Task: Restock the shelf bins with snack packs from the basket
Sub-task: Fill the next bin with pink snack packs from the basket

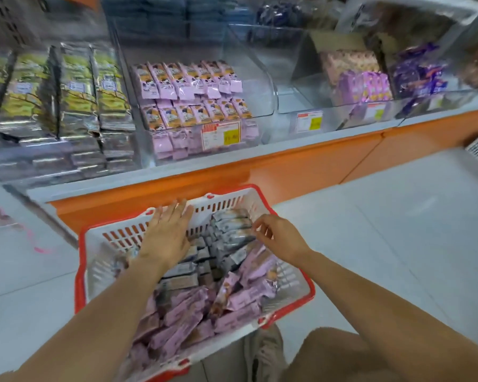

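my view of the wearer's body
left hand [164, 238] and right hand [279, 238] are bare, both arms [100, 307] uncovered to the frame edge; low down i see a khaki garment [331, 357], creased and folded.

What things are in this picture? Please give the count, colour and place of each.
basket: one, white with red rim, on the floor before the shelf
pink snack packs: many, pink, near side of the basket
grey snack packs: many, grey, far side of the basket
shelf bins: several, clear, in a row on the shelf
stocked pink packs: many, pink and orange, middle bin
green packs: several, green-yellow and silver, left bin
purple packs: many, purple, right bins
price labels: at least three, white and yellow, bin fronts
shelf base: one, orange, below the bins
left hand: one, open, over the basket's far wall
right hand: one, fingers curled at the grey packs, grip unclear
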